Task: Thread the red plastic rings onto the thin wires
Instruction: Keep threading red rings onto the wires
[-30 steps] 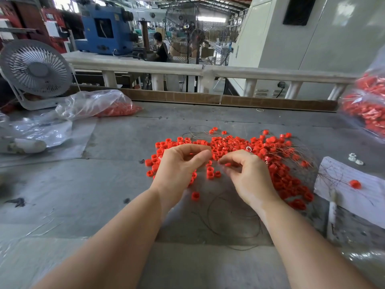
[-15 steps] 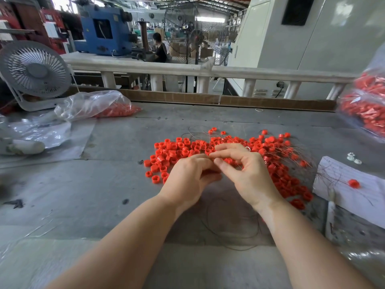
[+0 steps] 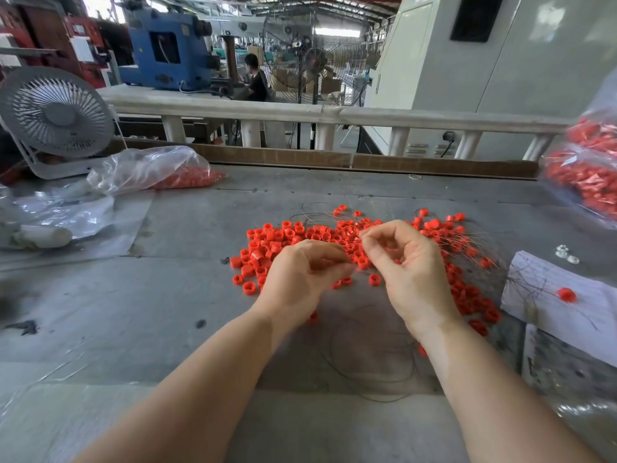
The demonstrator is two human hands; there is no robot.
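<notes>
Red rings [image 3: 287, 238], grey table [image 3: 167, 295] (factory hall)

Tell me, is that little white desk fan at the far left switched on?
Cannot tell. The white fan stands upright facing the table, but its grille hides the blades, so one picture shows neither spin nor stillness.

No text, label, brand, number or sign can be read. The white sheet of paper [image 3: 564, 295] at the right of the counter [image 3: 167, 295] carries faint lines or writing too small and blurred to make out, and the pale panels on the red machines [image 3: 80, 48] far left are illegible.
</notes>
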